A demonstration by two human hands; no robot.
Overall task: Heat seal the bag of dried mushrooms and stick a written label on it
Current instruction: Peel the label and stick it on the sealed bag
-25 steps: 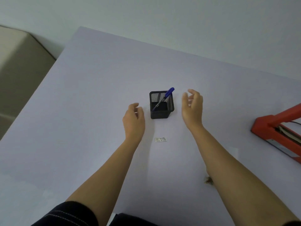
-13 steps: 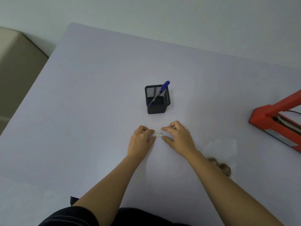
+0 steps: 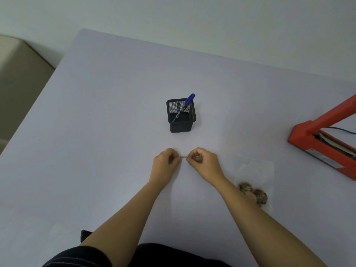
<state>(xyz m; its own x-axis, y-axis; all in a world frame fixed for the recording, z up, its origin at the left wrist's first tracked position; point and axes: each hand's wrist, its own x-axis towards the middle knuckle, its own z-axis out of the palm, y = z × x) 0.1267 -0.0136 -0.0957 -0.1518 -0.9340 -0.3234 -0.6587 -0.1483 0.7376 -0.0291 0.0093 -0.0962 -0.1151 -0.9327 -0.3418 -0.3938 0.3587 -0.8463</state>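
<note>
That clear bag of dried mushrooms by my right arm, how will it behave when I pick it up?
The bag looks like thin clear film lying flat, so probably floppy. A few mushrooms sit bunched at its near end, so likely light, and they may shift.

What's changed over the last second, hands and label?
Both hands drew back from the pen holder. The left hand and right hand now pinch the label by its ends; it lay loose on the table before. The pen, bag and heat sealer stayed put.
</note>
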